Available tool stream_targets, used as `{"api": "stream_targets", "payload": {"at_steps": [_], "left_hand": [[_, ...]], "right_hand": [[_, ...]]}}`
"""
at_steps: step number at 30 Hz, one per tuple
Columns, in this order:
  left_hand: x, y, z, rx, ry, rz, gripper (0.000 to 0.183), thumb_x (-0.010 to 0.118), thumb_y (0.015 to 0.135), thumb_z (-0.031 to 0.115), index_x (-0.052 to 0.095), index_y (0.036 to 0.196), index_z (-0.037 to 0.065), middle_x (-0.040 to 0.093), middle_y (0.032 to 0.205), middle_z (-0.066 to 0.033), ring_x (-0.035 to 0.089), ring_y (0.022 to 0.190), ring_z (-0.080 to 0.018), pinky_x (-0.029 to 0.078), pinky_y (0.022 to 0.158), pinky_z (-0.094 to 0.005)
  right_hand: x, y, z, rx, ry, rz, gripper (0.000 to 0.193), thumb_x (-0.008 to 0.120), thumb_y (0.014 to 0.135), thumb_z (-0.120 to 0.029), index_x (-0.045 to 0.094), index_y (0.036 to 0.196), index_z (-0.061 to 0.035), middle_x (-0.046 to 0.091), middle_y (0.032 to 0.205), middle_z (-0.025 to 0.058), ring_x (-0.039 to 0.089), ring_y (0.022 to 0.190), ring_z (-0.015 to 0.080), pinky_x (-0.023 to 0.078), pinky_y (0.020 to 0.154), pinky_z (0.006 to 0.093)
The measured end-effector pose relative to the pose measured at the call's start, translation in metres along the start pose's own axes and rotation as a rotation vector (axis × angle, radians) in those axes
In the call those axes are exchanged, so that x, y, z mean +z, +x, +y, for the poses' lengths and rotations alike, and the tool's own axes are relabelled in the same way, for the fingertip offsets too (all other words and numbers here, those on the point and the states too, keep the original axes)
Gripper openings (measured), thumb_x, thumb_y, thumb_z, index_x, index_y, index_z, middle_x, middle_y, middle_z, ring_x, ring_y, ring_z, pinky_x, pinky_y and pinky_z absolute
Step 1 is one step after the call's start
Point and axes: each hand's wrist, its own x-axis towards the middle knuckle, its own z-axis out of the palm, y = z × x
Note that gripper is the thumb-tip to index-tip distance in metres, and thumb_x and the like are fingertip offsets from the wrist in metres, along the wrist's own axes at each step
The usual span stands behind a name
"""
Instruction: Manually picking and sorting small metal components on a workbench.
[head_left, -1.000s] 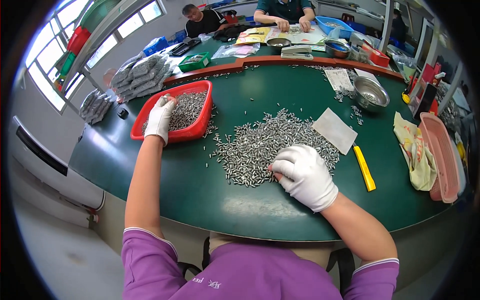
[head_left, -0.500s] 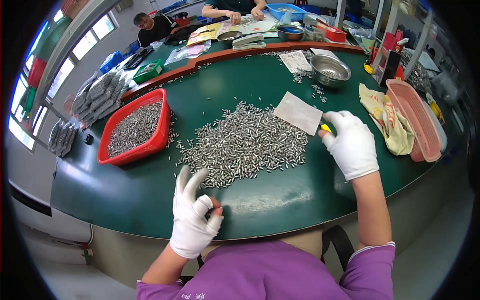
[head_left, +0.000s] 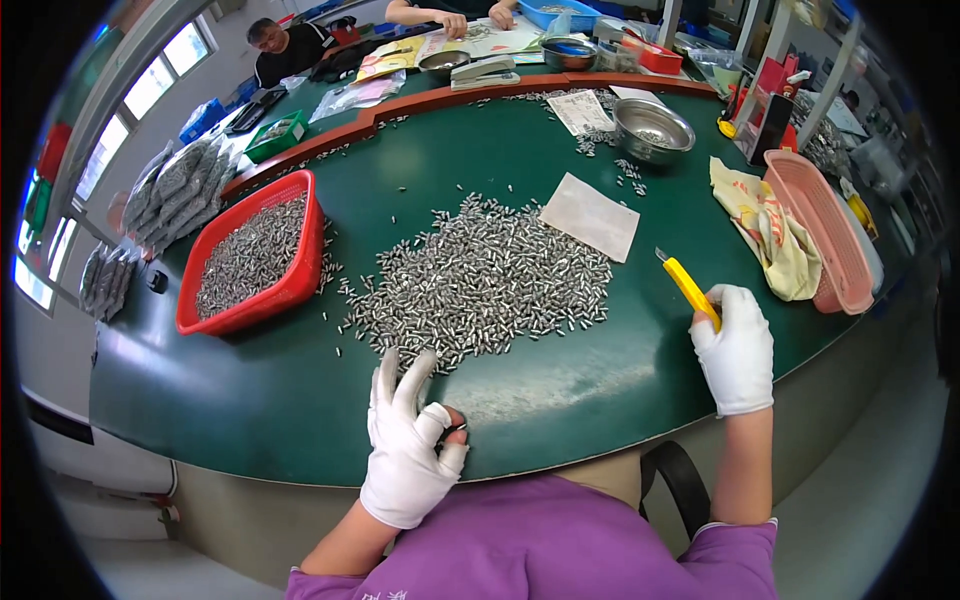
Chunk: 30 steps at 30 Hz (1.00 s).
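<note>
A heap of small shiny metal pins [head_left: 490,285] spreads over the green table in front of me. My right hand [head_left: 738,350], in a white glove with bare fingertips, grips a yellow utility knife [head_left: 690,292], its blade pointing up and left. A pale rectangular card [head_left: 592,217] lies on the heap's right edge, left of the knife. At the heap's near edge is my left hand [head_left: 412,445], also gloved; its thumb and forefinger pinch a small metal piece, mostly hidden, while the other fingers stretch toward the pins.
A red basket [head_left: 305,240] full of pins stands left, with filled bags [head_left: 180,195] beyond it. A steel bowl [head_left: 655,143] sits far right. A yellow cloth [head_left: 765,235] and a pink basket [head_left: 835,260] lie right. Two other people sit across a raised red-brown edge [head_left: 370,125].
My right hand has drawn back from the card toward me and to the right, bringing the utility knife into full view. My left hand has shifted slightly right, still pinching.
</note>
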Motion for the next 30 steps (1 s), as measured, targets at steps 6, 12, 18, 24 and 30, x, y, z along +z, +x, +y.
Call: {"api": "stream_targets", "payload": {"at_steps": [6, 12, 18, 24, 30], "left_hand": [[0.002, 0.002, -0.003, 0.009, -0.005, 0.012, 0.021, 0.070, 0.066, 0.000, 0.054, 0.078, 0.006, 0.045, 0.142, -0.0207, 0.032, 0.135, -0.0546, 0.035, 0.107, -0.0558], [0.001, 0.004, -0.007, 0.007, -0.074, 0.018, 0.019, 0.073, 0.069, 0.004, 0.057, 0.079, 0.009, 0.048, 0.140, -0.0192, 0.034, 0.134, -0.0538, 0.035, 0.106, -0.0553], [0.002, 0.002, -0.008, -0.001, -0.076, 0.032, 0.021, 0.074, 0.069, 0.004, 0.055, 0.076, 0.009, 0.050, 0.140, -0.0195, 0.035, 0.135, -0.0548, 0.038, 0.106, -0.0534], [0.003, 0.000, -0.010, 0.012, -0.084, 0.051, 0.023, 0.074, 0.066, 0.000, 0.054, 0.075, 0.008, 0.051, 0.139, -0.0189, 0.036, 0.134, -0.0547, 0.041, 0.104, -0.0516], [0.002, 0.000, -0.010, 0.025, -0.066, 0.051, 0.025, 0.074, 0.067, 0.000, 0.052, 0.076, 0.009, 0.051, 0.138, -0.0190, 0.036, 0.133, -0.0556, 0.042, 0.102, -0.0515]], "right_hand": [[-0.036, -0.083, -0.040, 0.181, 1.003, -0.666, 0.057, 0.052, 0.099, -0.047, 0.047, 0.130, 0.0002, 0.063, 0.076, 0.0060, 0.060, 0.065, 0.0130, 0.050, 0.066, 0.0281], [-0.019, -0.109, -0.073, -0.222, 0.748, -0.700, 0.068, 0.062, 0.090, -0.018, 0.033, 0.151, -0.0169, 0.067, 0.088, 0.0133, 0.066, 0.072, 0.0336, 0.054, 0.067, 0.0411], [-0.011, -0.105, -0.096, -0.412, 0.510, -0.710, 0.064, 0.060, 0.087, -0.011, 0.041, 0.148, -0.0170, 0.062, 0.065, 0.0084, 0.062, 0.054, 0.0257, 0.050, 0.050, 0.0381], [-0.009, -0.106, -0.109, -0.463, 0.428, -0.686, 0.067, 0.062, 0.084, -0.011, 0.042, 0.147, -0.0176, 0.058, 0.057, 0.0075, 0.059, 0.048, 0.0242, 0.047, 0.046, 0.0392], [-0.008, -0.108, -0.113, -0.430, 0.397, -0.688, 0.070, 0.065, 0.080, -0.015, 0.045, 0.146, -0.0211, 0.056, 0.059, 0.0044, 0.059, 0.049, 0.0236, 0.049, 0.043, 0.0386]]}}
